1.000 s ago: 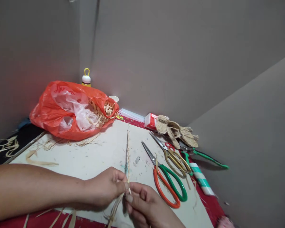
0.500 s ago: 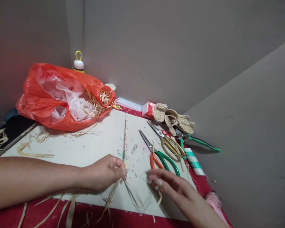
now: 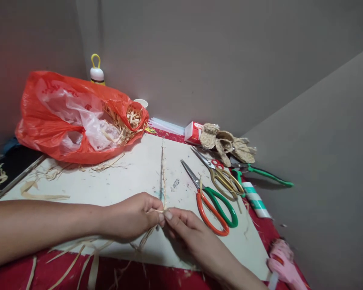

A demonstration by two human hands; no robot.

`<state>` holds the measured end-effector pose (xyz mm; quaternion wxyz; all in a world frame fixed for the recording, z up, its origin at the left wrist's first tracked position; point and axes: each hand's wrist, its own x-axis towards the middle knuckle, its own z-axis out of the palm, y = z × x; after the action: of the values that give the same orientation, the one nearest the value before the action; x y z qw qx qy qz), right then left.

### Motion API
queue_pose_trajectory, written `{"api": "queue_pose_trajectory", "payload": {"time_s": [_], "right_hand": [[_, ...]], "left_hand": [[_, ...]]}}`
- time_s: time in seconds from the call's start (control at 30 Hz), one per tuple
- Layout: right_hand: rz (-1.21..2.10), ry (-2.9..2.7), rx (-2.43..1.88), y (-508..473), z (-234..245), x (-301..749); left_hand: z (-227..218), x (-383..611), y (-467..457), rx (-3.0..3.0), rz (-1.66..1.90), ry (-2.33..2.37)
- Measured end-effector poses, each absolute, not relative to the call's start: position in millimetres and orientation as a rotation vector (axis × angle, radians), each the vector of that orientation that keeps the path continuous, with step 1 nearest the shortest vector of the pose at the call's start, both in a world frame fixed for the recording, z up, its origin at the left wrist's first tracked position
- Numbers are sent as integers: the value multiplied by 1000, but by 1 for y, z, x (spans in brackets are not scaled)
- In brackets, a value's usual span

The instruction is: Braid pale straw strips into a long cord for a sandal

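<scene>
A thin braided straw cord (image 3: 164, 177) runs away from me along the white board (image 3: 133, 177). At its near end my left hand (image 3: 142, 213) pinches it, thumb against curled fingers. My right hand (image 3: 184, 225) meets the left one there, its thumb and forefinger pressed together on the same straw. Loose straw strands (image 3: 147, 237) trail down below the hands. To the right of my right hand lie scissors with one red and one green handle (image 3: 213, 211). The fingertips partly hide the end of the cord.
At the back left slumps a red plastic bag (image 3: 57, 141) with straw inside, a bottle (image 3: 97, 75) behind it. Gold-handled scissors (image 3: 226, 181), woven straw pieces (image 3: 226, 143), green-handled pruners (image 3: 266, 172), a striped roll (image 3: 256, 201) and a pink glue gun (image 3: 282, 262) line the right side.
My right hand has moved left from beside the scissors to meet my left hand, closing on the straw. The left hand keeps its pinch. The view has shifted slightly, showing more of the pink glue gun.
</scene>
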<state>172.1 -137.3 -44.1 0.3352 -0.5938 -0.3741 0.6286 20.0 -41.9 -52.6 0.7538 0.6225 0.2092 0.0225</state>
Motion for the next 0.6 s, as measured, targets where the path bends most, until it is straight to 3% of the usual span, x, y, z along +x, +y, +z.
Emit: {"api": "queue_pose_trajectory", "payload": {"time_s": [0.17, 0.4, 0.6], "right_hand": [[1632, -1227, -1536, -134, -47, 183], [1798, -924, -1418, -136, -60, 184], [1671, -947, -1567, -136, -55, 174]], "left_hand": [[-39, 19, -30, 1526, -116, 413], [-30, 19, -29, 1735, -164, 464], [-29, 21, -31, 1448, -226, 596]]}}
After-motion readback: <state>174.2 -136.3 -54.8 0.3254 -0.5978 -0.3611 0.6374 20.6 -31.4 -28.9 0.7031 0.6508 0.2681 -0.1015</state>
